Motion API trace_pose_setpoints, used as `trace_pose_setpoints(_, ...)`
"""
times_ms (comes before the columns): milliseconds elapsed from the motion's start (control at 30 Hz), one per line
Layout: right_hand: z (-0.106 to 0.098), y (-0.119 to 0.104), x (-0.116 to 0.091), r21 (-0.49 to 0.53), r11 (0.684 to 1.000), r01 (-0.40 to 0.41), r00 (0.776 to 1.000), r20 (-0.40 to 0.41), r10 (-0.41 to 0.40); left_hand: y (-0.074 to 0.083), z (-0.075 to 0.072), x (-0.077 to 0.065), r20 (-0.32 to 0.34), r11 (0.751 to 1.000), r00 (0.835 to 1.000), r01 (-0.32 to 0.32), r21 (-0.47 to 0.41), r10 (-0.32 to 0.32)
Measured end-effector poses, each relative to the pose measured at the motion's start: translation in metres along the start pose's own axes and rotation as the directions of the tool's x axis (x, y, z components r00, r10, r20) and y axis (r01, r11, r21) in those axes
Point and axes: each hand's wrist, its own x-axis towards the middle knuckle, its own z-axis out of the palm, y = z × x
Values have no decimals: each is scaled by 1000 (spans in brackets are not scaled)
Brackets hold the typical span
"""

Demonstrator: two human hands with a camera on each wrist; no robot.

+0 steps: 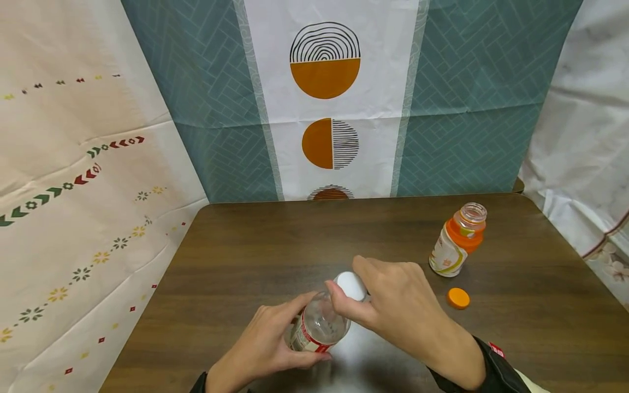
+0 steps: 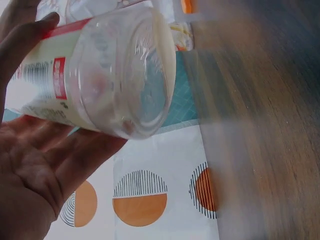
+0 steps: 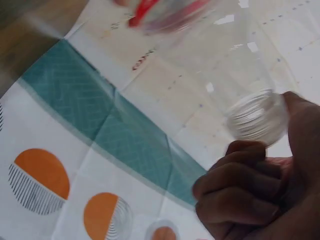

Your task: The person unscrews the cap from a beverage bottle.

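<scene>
A clear bottle with a red-edged label is tilted above the table. My left hand grips it round the label, thumb on one side and fingers on the other. In the left wrist view its clear base points toward the table side. My right hand pinches a white cap at the bottle's mouth. The right wrist view shows the threaded neck close to the curled fingers. Whether the cap sits on the threads cannot be told.
An orange bottle with a white label stands uncapped at the back right. In front of it an orange cap lies on the brown wooden table. Patterned cloths hang behind the table and at both sides.
</scene>
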Motion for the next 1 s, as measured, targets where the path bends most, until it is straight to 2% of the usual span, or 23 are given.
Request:
trace_pose_setpoints(100,2,5,-1,43,996,81,997,-21,-80,0,-2,0,34,1000,999,16,-22,-16)
trace_pose_setpoints(267,0,8,-2,91,988,128,992,8,-129,0,-5,0,79,999,997,8,-45,-4)
trace_pose_setpoints(400,-6,5,0,179,967,180,979,64,-194,1,-6,-1,158,982,987,-7,-188,37)
trace_pose_setpoints(500,-12,4,2,222,948,229,959,116,-259,3,-6,-2,202,958,976,-19,-287,80)
trace_pose_setpoints(767,-23,6,5,239,928,286,911,232,-340,7,-10,-3,272,947,961,36,-318,55)
trace_pose_setpoints(1000,-21,11,3,245,913,328,899,215,-381,5,-10,-4,299,946,952,32,-322,69)
